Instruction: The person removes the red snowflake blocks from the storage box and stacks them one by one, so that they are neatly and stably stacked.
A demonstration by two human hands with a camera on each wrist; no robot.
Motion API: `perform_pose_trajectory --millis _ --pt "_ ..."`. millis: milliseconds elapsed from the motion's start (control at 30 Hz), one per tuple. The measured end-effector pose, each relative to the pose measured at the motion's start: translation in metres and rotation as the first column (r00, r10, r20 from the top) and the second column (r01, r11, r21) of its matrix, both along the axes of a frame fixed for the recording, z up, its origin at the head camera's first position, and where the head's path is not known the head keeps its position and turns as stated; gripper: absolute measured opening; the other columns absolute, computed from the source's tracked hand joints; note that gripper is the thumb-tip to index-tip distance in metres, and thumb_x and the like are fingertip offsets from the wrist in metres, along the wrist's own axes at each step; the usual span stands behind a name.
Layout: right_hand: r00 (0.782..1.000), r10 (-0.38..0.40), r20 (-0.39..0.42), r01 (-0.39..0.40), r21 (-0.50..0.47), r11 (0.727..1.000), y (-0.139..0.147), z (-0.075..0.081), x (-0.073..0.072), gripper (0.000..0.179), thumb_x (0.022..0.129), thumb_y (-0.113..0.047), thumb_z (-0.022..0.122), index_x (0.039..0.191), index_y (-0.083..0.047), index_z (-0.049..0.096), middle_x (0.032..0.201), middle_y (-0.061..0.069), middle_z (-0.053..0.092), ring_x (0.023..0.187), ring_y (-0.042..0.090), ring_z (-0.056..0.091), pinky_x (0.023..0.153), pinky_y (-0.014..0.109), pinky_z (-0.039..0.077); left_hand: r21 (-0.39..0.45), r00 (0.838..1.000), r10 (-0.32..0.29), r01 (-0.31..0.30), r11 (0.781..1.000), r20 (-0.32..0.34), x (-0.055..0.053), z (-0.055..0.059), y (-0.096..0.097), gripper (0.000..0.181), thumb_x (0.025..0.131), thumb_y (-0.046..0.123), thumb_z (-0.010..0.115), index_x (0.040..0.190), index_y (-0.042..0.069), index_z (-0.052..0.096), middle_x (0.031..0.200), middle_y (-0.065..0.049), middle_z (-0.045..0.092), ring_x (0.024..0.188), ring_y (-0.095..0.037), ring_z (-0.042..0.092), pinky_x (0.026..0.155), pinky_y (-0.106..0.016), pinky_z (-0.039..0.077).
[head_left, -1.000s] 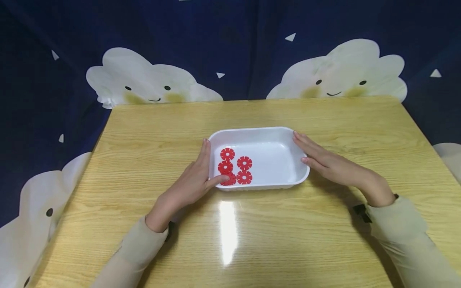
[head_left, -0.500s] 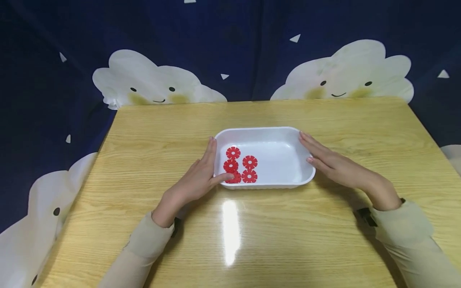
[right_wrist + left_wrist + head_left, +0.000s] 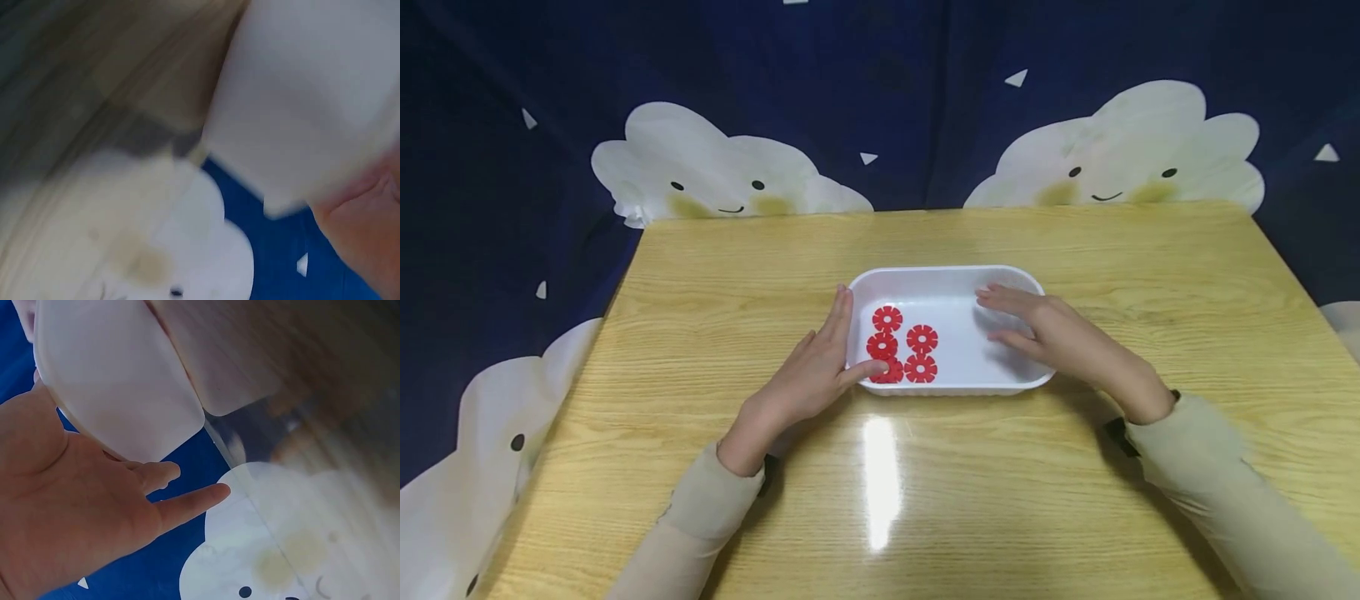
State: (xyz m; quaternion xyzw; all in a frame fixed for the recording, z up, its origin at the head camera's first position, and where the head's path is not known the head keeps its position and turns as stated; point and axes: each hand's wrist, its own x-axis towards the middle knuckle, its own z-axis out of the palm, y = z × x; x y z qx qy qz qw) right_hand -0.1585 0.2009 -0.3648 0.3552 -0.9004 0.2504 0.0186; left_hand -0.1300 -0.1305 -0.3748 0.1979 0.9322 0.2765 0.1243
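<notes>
A white plastic tray [image 3: 955, 388] lies on the wooden table in the head view. Several red notched snowflake discs [image 3: 921, 367] lie in its left half, some overlapping. My left hand [image 3: 808, 375] holds the tray's left end, fingers along the outer wall and thumb over the front rim, reaching across one disc. In the left wrist view the little finger stands straight, apart from the tray wall [image 3: 125, 381]. Over the tray's right half, my right hand [image 3: 1052, 333] reaches inward with fingers extended, nothing between them. The right wrist view is blurred; its fingers are hidden behind the tray wall [image 3: 300, 106].
The wood-grain table [image 3: 1000, 483] extends all round the tray. Behind it hangs a dark blue cloth [image 3: 910, 100] printed with white clouds [image 3: 1120, 150]. A bright light reflection shows on the tabletop in front of the tray.
The tray shifted slightly right in view at first, along with the whole scene. My right hand has left the tray's right end and moved left over its inside. The left hand keeps its hold.
</notes>
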Motion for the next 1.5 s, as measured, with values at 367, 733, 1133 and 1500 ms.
perform_pose_trajectory --millis 367,733,1133,1500 --pt "0.99 0.082 0.118 -0.079 -0.035 0.996 -0.053 -0.015 -0.028 0.039 0.08 -0.009 0.082 0.115 0.002 0.071 0.11 0.012 0.071 0.103 0.026 0.066 0.089 0.042 0.051 -0.048 0.999 -0.008 0.005 0.999 -0.042 0.001 0.0 0.001 0.103 0.093 0.062 0.051 0.156 0.006 -0.007 0.163 -0.008 -0.01 0.148 -0.02 0.007 0.11 -0.059 0.026" --pt "0.987 0.115 0.111 -0.114 -0.015 0.993 -0.066 -0.025 -0.032 0.032 0.077 -0.006 0.082 0.108 0.0 0.074 0.099 0.007 0.072 0.084 0.021 0.06 0.077 0.034 0.05 -0.06 0.999 -0.012 0.01 0.998 -0.036 0.0 0.002 0.001 0.101 0.094 0.062 0.049 0.156 0.006 -0.009 0.163 -0.01 -0.01 0.148 -0.021 0.008 0.111 -0.058 0.024" --pt "0.987 0.157 0.038 -0.156 -0.03 0.987 -0.069 -0.031 -0.036 0.025 0.077 -0.005 0.08 0.1 -0.001 0.073 0.095 0.007 0.07 0.087 0.02 0.061 0.082 0.035 0.051 -0.052 0.999 -0.011 0.009 0.999 -0.033 0.001 0.003 0.0 0.101 0.094 0.062 0.049 0.156 0.006 -0.008 0.163 -0.01 -0.01 0.148 -0.02 0.004 0.112 -0.057 0.024" --pt "0.991 0.12 0.063 -0.116 -0.067 0.991 -0.066 -0.03 -0.034 0.031 0.075 -0.01 0.082 0.102 -0.001 0.071 0.097 0.007 0.07 0.09 0.02 0.062 0.083 0.035 0.051 -0.034 0.999 -0.016 0.014 0.999 -0.042 0.001 0.001 0.0 0.102 0.093 0.063 0.05 0.156 0.006 -0.007 0.162 -0.006 -0.013 0.148 -0.021 0.003 0.112 -0.055 0.026"
